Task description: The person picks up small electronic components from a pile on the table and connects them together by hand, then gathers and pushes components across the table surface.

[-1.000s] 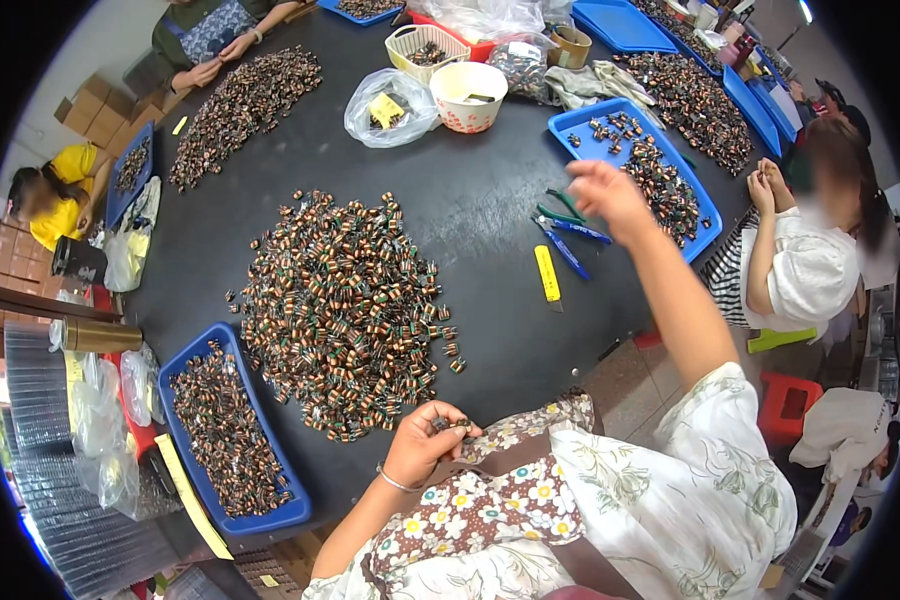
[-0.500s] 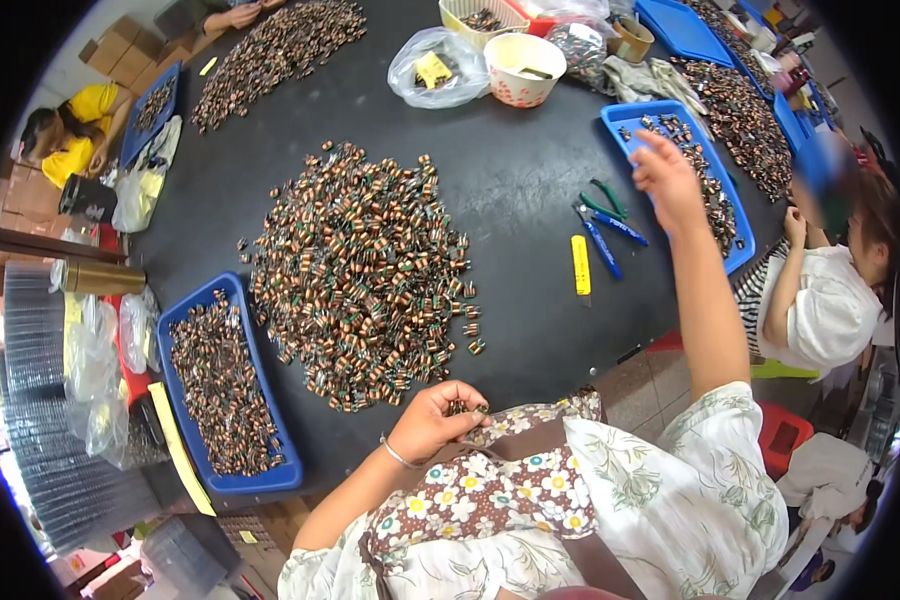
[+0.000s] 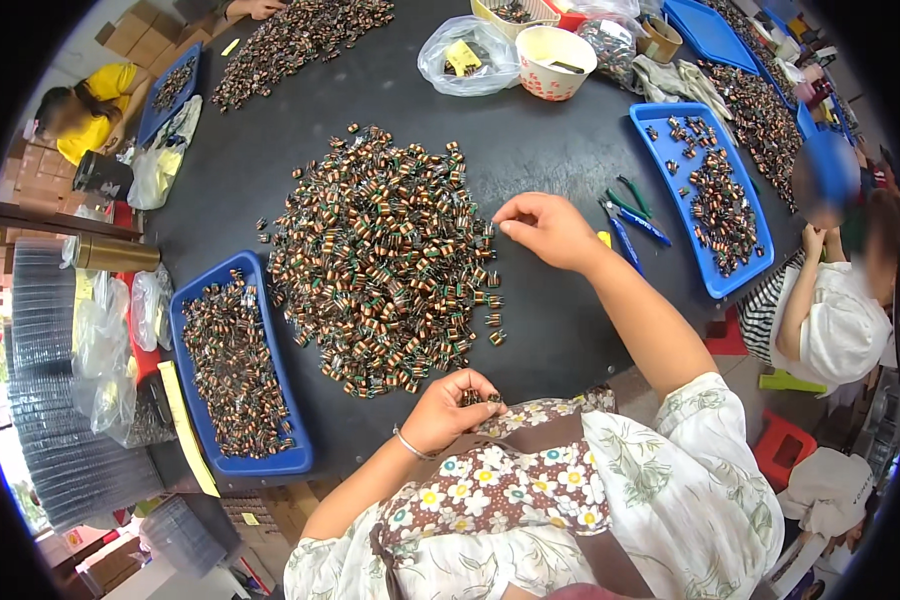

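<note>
Closed around a few small copper-wound coils (image 3: 478, 398), my left hand (image 3: 452, 410) rests at the near table edge, just above my flowered apron. Farther out, my right hand (image 3: 552, 232) has its thumb and fingertips drawn into a pinch at the right edge of a large pile of coils (image 3: 380, 260). Whether a coil is between those fingertips I cannot make out. The pile's coils show copper windings, some green parts and thin metal legs. To the right lies a blue tray (image 3: 697, 265) with scattered coils in it.
At left stands a fuller blue tray (image 3: 304, 458) of coils. Green-handled and blue-handled pliers (image 3: 630, 220) lie right of my hand, beside a partly hidden yellow strip (image 3: 604, 239). A patterned tub (image 3: 555, 65) and a plastic bag (image 3: 467, 55) stand far back. Co-workers sit left and right.
My right hand has moved left from over the right blue tray to the pile's edge, its fingers drawing together. My left hand stays closed on its coils. The view has shifted slightly.
</note>
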A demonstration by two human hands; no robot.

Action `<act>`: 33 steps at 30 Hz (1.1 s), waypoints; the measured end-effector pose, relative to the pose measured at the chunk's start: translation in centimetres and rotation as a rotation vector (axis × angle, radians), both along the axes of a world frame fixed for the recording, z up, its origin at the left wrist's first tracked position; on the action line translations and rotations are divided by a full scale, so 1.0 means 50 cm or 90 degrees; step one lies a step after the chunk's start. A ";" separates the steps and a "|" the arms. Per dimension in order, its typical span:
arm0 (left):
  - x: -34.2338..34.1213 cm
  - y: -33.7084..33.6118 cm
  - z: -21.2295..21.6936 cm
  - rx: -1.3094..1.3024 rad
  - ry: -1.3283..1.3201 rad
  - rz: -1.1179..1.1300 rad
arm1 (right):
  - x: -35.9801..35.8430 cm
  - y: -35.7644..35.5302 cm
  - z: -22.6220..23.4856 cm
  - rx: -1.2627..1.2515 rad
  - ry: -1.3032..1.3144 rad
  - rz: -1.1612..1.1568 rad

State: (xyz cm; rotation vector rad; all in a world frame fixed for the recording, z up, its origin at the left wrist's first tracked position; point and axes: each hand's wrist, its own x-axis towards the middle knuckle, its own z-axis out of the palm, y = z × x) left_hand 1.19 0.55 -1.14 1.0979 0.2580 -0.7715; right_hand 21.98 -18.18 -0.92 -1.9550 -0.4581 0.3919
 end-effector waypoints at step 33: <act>0.002 -0.008 0.034 -0.021 0.006 0.009 | 0.059 0.037 0.001 -0.261 -0.175 0.022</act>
